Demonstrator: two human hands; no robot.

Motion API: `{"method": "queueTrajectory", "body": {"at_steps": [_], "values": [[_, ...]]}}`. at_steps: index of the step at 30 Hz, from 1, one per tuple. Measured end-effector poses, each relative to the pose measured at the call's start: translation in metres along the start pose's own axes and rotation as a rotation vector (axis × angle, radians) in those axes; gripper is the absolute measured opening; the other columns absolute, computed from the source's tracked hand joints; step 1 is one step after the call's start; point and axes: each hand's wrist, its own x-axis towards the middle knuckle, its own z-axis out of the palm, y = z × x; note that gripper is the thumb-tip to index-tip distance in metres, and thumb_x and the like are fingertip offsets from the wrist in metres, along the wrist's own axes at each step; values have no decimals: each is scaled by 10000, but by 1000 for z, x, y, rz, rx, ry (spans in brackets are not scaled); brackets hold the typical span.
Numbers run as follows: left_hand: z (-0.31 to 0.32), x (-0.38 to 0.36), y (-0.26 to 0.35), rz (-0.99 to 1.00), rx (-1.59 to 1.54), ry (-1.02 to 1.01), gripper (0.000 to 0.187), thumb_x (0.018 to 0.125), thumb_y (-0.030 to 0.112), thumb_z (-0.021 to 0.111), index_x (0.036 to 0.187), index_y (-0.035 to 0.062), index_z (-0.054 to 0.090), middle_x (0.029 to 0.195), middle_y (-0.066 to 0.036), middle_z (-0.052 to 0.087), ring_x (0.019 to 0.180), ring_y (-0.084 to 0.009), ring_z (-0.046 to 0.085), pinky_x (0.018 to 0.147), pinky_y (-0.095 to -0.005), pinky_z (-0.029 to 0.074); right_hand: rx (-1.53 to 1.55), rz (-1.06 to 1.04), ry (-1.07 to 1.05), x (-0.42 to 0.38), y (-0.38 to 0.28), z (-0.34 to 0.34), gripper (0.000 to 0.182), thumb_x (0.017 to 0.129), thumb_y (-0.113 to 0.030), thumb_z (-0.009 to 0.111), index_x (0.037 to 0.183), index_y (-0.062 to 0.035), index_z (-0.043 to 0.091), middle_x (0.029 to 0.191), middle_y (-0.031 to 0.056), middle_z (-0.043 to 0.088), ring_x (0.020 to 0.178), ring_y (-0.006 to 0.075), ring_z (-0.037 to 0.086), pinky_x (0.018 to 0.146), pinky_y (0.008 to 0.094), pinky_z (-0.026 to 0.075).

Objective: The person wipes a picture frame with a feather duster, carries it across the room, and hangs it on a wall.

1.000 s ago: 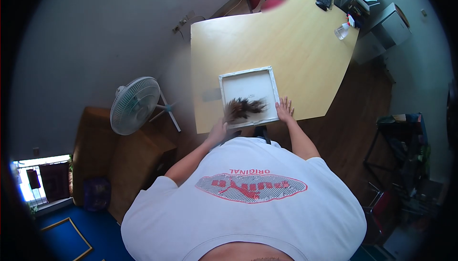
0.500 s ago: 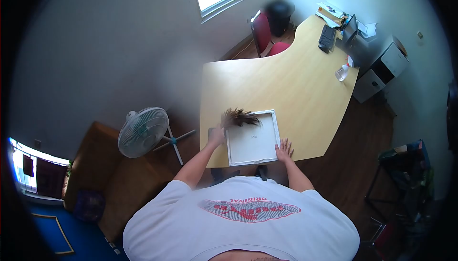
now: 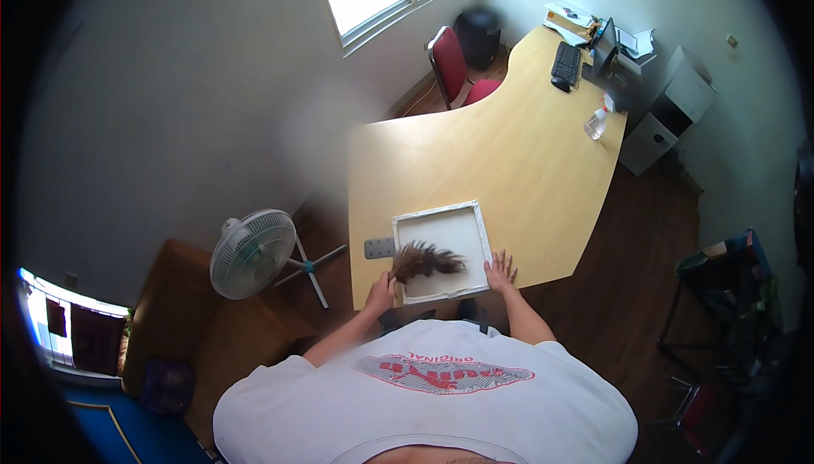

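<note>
A white framed canvas (image 3: 443, 223) lies back side up on the light wooden desk (image 3: 517, 167), close to its near edge. My left hand (image 3: 381, 292) is closed round the handle end of a brown feather duster (image 3: 431, 262), whose feathers lie over the lower left and middle of the canvas. My right hand (image 3: 500, 272) rests with spread fingers at the canvas's right edge. Left of the canvas, a grey plate with small holes (image 3: 379, 248) is set on the desk.
A standing fan (image 3: 254, 254) is left of the desk. Farther back are a red chair (image 3: 449, 61), a keyboard (image 3: 565, 63), a spray bottle (image 3: 596, 124) and a monitor (image 3: 604, 44). A brown sofa (image 3: 174, 294) stands at the lower left.
My left hand has moved toward me with the feather duster, from the canvas's upper part to its lower part. The grey plate is now uncovered. The whole view has shifted slightly.
</note>
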Motion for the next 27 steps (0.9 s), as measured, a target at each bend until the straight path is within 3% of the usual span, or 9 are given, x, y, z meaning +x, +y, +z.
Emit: {"method": "queueTrajectory", "body": {"at_steps": [7,14,16,19,22,24,25,27], "values": [[32,76,29,66,73,146,372,970,318,469,1206,31,496,1055,-308,622,998,-498,581,840,-534,469,16,-36,13,-2,-1,-1,703,987,-592,221,1549,-237,-8,1592,25,-218,1454,311,-215,1112,611,-123],[26,-10,14,156,56,157,388,965,303,493,1236,26,504,1055,-296,626,1009,-473,588,839,-515,475,2,-52,15,-5,5,-3,670,996,-576,202,1549,-253,3,1597,31,-202,1456,312,-207,1113,603,-126],[12,-36,13,64,101,-40,363,964,280,504,1221,25,517,1051,-288,628,999,-464,593,825,-512,480,0,-67,14,-4,17,1,655,1001,-569,192,1550,-262,9,1598,30,-198,1458,308,-203,1114,601,-127],[14,-37,15,64,99,28,328,966,261,503,1198,31,524,1030,-283,632,980,-462,598,811,-514,482,-28,-161,25,0,29,-1,625,1007,-562,148,1550,-278,23,1600,12,-190,1461,297,-195,1118,601,-113],[36,5,25,159,41,150,325,964,278,501,1182,37,523,993,-287,636,956,-473,599,801,-521,481,-1,-168,-58,3,33,-9,618,1005,-568,106,1549,-285,34,1599,-8,-192,1463,291,-190,1120,606,-97],[45,42,47,18,9,51,334,964,296,493,1181,43,516,963,-297,637,935,-486,599,788,-532,478,-29,-186,-78,6,36,-9,623,999,-580,86,1549,-290,44,1600,-17,-187,1462,294,-190,1122,610,-84],[50,57,57,67,49,75,341,963,304,490,1185,45,511,956,-302,636,929,-490,598,785,-539,476,-31,-179,-85,6,37,-9,623,999,-580,86,1549,-290,44,1600,-17,-187,1462,294,-190,1122,610,-84],[62,85,69,113,114,100,348,964,309,486,1191,46,503,950,-306,636,926,-494,598,786,-547,471,-45,-198,-70,6,36,-11,590,1013,-517,152,1549,-278,91,1612,13,-135,1471,327,-137,1130,625,-38]]}}
